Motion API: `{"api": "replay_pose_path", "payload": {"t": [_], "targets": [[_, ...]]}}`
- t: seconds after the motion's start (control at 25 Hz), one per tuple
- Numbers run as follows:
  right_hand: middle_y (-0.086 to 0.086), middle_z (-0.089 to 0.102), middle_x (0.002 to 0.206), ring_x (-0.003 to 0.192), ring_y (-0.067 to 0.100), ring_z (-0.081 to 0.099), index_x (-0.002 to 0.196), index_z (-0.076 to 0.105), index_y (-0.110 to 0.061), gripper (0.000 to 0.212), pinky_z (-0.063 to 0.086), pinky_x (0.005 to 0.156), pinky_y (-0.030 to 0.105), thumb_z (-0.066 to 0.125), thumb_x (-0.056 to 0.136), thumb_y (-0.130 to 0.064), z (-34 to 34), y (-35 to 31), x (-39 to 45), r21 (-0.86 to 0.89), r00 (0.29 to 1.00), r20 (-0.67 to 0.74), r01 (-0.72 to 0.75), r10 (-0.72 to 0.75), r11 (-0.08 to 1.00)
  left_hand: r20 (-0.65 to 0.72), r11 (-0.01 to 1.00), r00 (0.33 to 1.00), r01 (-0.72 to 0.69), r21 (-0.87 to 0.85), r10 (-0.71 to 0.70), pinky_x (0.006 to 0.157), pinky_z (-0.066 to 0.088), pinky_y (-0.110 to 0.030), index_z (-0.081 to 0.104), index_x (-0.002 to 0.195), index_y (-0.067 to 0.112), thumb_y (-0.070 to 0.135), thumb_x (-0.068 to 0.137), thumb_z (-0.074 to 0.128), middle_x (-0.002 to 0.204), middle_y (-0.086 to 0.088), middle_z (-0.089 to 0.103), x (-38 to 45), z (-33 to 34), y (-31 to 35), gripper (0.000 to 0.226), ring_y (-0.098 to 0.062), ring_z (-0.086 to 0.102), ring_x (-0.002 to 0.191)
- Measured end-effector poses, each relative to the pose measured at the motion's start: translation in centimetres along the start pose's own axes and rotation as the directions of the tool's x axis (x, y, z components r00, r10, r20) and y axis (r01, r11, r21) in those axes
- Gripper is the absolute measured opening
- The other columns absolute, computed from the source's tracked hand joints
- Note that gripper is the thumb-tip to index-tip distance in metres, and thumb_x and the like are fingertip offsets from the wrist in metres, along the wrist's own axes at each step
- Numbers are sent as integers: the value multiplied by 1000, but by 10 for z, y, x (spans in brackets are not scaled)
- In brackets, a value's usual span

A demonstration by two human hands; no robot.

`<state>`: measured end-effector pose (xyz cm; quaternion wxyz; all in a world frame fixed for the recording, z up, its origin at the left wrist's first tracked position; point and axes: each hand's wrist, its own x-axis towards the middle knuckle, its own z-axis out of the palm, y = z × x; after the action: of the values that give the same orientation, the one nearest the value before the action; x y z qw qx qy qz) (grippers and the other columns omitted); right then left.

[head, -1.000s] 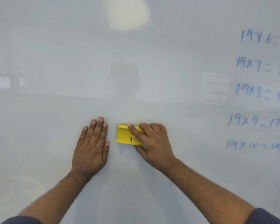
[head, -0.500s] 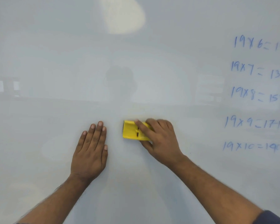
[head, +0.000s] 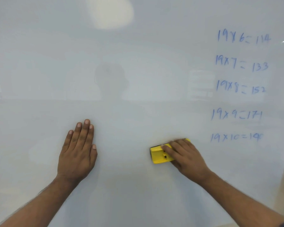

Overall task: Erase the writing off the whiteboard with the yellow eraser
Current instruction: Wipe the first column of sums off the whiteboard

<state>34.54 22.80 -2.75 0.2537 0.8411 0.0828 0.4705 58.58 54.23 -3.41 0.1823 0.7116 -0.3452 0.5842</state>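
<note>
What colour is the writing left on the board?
Blue marker; the writing sits on the whiteboard's right side, seen in the head view.

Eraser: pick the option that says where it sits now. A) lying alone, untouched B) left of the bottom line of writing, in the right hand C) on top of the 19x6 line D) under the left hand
B: the right hand grips the eraser on the whiteboard, left of the 19x10 line; the left hand lies flat, apart from it.

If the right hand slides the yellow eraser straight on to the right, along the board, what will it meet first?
Probably the bottom line of writing, 19 x 10 = 190. It lies right of the right hand and the yellow eraser, slightly higher, so the eraser may catch only its lower edge.
</note>
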Motion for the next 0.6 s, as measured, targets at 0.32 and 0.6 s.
{"api": "replay_pose_path", "payload": {"t": [0.32, 0.6], "targets": [[6, 60, 118, 106, 29, 57, 131, 56, -13, 45, 41, 99, 37, 63, 89, -29, -42, 71, -5, 111, 958, -74, -267, 276, 957, 47, 999, 998, 48, -15, -47, 128, 13, -48, 23, 157, -1, 25, 99, 31, 168, -13, 18, 3, -15, 9, 64, -27, 12, 158], [-1, 56, 115, 100, 20, 50, 140, 46, -21, 64, 35, 86, 26, 66, 84, -45, -71, 94, 3, 185, 844, -171, -480, 509, 857, 16, 996, 1000, 8, -85, -6, 128, 13, -47, 24, 158, 1, 31, 100, 34, 168, -13, 21, 52, -26, 55, 66, -27, 14, 157]]}}
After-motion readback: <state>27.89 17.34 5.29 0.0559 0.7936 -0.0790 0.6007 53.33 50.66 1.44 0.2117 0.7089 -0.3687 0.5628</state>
